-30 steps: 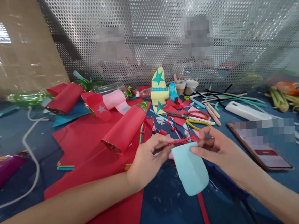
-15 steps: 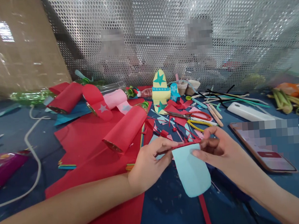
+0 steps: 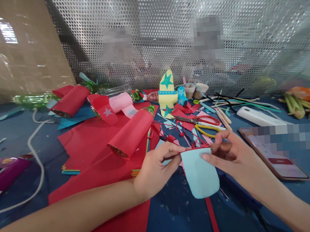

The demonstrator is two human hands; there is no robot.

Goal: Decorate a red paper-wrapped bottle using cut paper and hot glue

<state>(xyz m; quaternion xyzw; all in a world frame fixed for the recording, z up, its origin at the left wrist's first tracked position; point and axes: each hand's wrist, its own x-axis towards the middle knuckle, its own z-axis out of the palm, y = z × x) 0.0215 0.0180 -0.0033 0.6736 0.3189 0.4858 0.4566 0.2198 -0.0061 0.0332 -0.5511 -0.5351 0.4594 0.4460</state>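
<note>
The blue card (image 3: 201,176) is already trimmed to shape, its near end rounded and its far edge straight, and it hangs between the two hands over the near middle of the table (image 3: 175,213). A thin red strip (image 3: 196,149) lies along that straight edge; whether it is stuck down or merely held there, the view is too small to tell. The card's face is plain, with no star on it, unlike the yellow piece (image 3: 168,106) at the far middle, which looks finished. Left of the hands, the near red roll (image 3: 132,133) is wrapped but shows no trim on its visible side.

The left hand (image 3: 157,170) comes in low from the left, palm inward, thumb and forefinger pinching by the strip's left end. The right hand (image 3: 233,154) reaches in from the right, thumb flat on the card's front near its far right corner, the other fingers curled behind, grasping card and seemingly strip together.
</note>
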